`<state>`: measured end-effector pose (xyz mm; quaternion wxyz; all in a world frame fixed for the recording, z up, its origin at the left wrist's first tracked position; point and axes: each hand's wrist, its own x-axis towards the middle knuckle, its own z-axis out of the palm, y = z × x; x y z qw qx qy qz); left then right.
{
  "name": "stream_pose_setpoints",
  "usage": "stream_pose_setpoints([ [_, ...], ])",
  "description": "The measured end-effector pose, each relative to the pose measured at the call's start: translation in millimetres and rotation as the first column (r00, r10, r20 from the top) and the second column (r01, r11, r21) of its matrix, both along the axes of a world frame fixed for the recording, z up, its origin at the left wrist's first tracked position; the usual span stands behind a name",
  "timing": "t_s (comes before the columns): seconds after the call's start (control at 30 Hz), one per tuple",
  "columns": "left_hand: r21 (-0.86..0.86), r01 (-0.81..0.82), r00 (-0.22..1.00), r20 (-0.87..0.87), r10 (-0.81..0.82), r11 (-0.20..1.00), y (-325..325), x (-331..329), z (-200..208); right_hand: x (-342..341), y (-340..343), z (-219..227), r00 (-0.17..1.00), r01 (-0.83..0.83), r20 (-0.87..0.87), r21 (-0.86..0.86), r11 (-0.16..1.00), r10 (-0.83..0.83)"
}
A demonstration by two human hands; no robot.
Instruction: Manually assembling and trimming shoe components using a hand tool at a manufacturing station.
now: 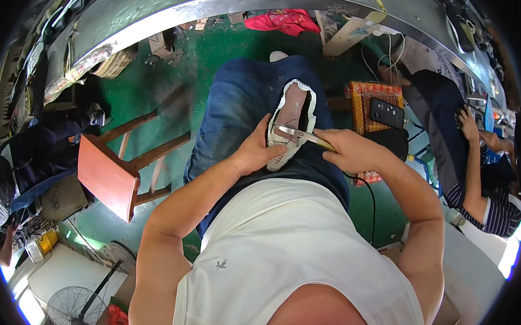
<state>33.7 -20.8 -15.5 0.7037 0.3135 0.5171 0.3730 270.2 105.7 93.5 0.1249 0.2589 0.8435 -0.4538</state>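
A shoe upper on a last [291,112] lies sole side up across my lap, its toe pointing away from me. The white edge of the upper stands up around the tan insole [294,100]. My left hand [255,149] is closed on the heel end of the shoe from the left, thumb across it. In my right hand [351,148] are metal pincers [297,132] with yellowish handles. Their jaws lie over the insole near the heel end; whether they grip the edge I cannot tell.
Ahead runs a metal bench edge [230,2]. A tipped stool [111,175] lies at left. A phone [386,113] rests on a beaded seat [365,103] at right. A black cord [374,207] hangs nearby. Other people work on both sides. A fan [78,315] stands lower left.
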Motion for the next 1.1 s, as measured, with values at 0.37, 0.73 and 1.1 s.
stream_pose_setpoints([
  [0.37, -0.226, -0.213, 0.786, 0.537, 0.304, 0.950, 4, -6, 41, -56, 51, 45, 0.751, -0.402, 0.539, -0.086, 0.912, 0.382],
  [0.73, -0.328, -0.252, 0.795, 0.466, 0.388, 0.910, 8, 1, 17, -72, 43, 25, 0.790, -0.377, 0.468, -0.140, 0.915, 0.397],
  [1.1, 0.134, -0.472, 0.748, -0.461, 0.477, 0.871, 24, 14, -49, -26, 13, -5, 0.979, 0.045, 0.205, -0.218, 0.975, 0.001],
])
